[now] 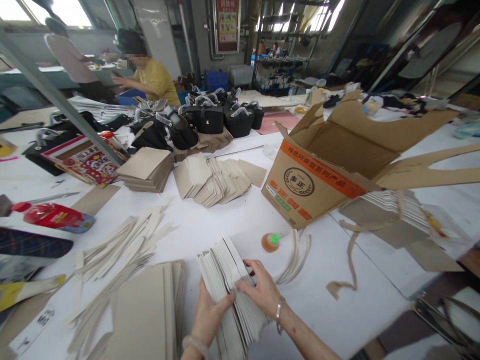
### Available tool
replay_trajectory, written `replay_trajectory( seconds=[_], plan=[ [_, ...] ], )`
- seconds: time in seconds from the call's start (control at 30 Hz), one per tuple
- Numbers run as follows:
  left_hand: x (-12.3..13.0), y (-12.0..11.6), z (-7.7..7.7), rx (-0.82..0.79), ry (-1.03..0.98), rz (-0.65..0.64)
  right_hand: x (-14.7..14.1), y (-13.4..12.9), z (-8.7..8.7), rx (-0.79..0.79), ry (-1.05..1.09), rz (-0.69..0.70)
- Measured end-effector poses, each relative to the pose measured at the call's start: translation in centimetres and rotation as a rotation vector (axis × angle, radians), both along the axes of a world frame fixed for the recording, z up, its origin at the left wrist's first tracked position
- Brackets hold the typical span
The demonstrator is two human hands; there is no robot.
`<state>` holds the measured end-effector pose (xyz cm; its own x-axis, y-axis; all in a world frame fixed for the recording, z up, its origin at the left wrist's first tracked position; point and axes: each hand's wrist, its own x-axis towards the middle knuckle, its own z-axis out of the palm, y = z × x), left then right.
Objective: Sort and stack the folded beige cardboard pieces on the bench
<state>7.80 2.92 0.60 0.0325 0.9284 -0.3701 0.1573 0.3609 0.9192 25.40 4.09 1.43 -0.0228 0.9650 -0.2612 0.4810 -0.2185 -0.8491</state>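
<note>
A stack of cardboard pieces (221, 280) stands on edge on the white table in front of me, its edges facing up in two rows. My left hand (210, 307) is closed around the left side of the stack, thumb on top. Across the right side lies my right hand (260, 287), its thumb on the upper edges and its fingers curled over the far side. To the left rests a pile of larger cardboard sheets (144, 310). Beyond my right hand are a small glue bottle (270, 242) with a green cap and some curved cardboard strips (296, 257).
An open carton (311, 185) stands at the right. Cardboard stacks (146, 167), fanned cardboard pieces (212, 180) and black handbags (206, 117) fill the back. Loose strips (120, 245) and a red bottle (56, 217) lie left. A person in yellow (155, 80) works behind.
</note>
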Motion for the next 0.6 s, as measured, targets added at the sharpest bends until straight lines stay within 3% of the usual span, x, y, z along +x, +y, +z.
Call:
replay_trajectory(
  seconds=[0.37,0.6],
  plan=[
    [-0.2,0.1,-0.1,-0.008,-0.037,0.020,-0.9,2.4,-0.1,-0.112,-0.069,0.000],
    [-0.4,-0.1,-1.3,-0.035,-0.073,0.036,-1.3,2.3,0.3,-0.106,-0.072,-0.022]
  ],
)
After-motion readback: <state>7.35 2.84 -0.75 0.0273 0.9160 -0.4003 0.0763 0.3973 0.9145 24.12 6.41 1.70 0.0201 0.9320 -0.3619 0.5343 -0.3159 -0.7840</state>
